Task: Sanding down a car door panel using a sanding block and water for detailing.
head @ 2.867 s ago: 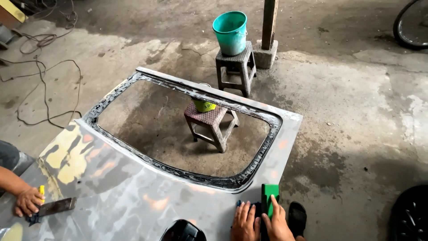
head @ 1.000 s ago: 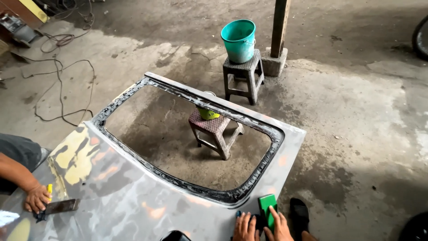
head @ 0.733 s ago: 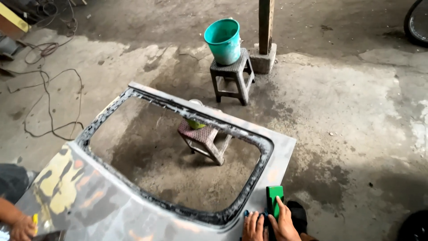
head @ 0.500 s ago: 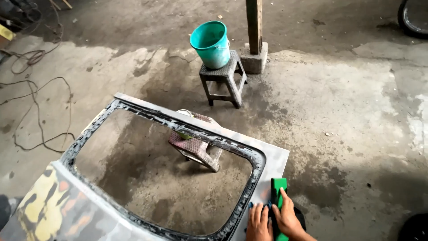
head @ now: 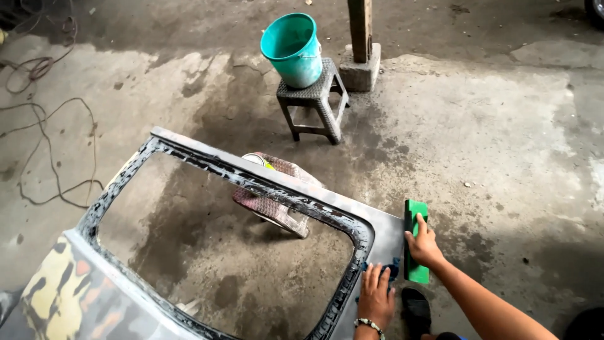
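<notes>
Bucket (head: 292, 39) sits on far stool (head: 313, 107), twelve o'clock of panel (head: 384, 230). Second stool (head: 277, 201) stands beneath panel's opening. Cable (head: 50, 145) lies at ten o'clock.

Two hands are in view, the left hand (head: 376, 296) and the right hand (head: 424, 244), along with one green sanding block (head: 415, 249) and one grey car panel (head: 207, 264) with a single window opening. There are two plastic stools, a grey stool (head: 313, 104) and a pinkish stool (head: 277, 201), and one teal bucket (head: 292, 49). One post (head: 360, 28) stands in one concrete block (head: 362, 72), one tangle of cable (head: 44, 126) lies on the floor, one wrist bracelet (head: 369, 324) shows, and one dark sandal (head: 416, 310).
</notes>
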